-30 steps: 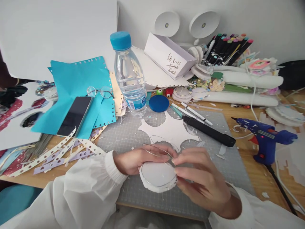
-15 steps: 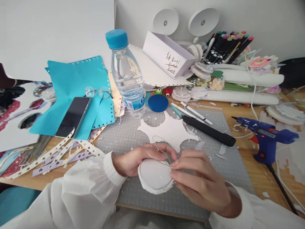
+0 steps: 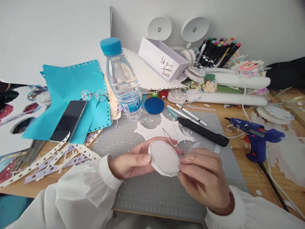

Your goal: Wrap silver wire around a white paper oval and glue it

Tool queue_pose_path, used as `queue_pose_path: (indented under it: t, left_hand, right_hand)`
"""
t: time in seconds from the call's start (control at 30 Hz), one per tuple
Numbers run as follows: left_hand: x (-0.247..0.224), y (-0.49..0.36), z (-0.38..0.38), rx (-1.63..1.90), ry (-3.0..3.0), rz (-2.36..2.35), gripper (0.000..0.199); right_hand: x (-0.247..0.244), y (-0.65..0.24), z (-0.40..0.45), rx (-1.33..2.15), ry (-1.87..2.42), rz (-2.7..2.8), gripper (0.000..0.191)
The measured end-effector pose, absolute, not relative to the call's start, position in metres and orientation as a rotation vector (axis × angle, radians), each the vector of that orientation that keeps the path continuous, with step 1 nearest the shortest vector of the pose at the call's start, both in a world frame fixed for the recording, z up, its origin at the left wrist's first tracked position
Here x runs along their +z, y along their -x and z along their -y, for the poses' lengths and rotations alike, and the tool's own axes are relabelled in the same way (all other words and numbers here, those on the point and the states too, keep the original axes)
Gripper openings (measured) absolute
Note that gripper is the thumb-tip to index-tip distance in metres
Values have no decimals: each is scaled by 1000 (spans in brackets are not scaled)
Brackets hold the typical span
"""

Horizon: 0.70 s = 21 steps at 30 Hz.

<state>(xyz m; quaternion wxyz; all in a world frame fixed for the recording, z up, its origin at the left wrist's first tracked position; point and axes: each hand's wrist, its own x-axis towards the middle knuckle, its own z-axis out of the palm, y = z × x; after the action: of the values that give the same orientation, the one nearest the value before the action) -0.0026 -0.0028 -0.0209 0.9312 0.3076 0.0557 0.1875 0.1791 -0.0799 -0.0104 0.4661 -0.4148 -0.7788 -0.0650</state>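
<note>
My left hand [image 3: 138,159] grips a round white disc [image 3: 165,156] with a ragged edge, thumb on its near rim and fingers behind. The disc is tilted, and a thin grey line runs round its face near the edge. At the disc's right edge, my right hand [image 3: 202,178] pinches a thin grey cord [image 3: 175,133]; its loose loop rises above the disc. Whether the cord is thread or wire, I cannot tell. Behind my hands, a cut white sheet [image 3: 152,129] with scalloped edges lies on the grey cutting mat [image 3: 152,200].
A black utility knife [image 3: 205,131] and white pens [image 3: 190,114] lie right of the sheet. A blue glue gun [image 3: 256,135] stands at right with its cable. Behind are a water bottle [image 3: 124,82] and blue lid [image 3: 154,105]. Phone [image 3: 69,120] and glasses [image 3: 94,95] rest on blue paper [image 3: 71,76].
The disc has been lifted and tilted upward, with my left thumb now at its left rim. The cord's loop has shifted to the right. The view has shifted slightly.
</note>
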Motion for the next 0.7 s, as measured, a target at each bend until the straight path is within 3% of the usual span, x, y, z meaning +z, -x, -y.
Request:
queue_pose_path:
  t: [0.37,0.7]
  left_hand:
    - [-23,3,-1,382,-618,-119,64]
    - [-30,10,-2,290,-547,-113,63]
  right_hand:
    - [-5,-181,80,-27,1019,1898,15]
    - [-8,-181,86,-219,1047,1963,25]
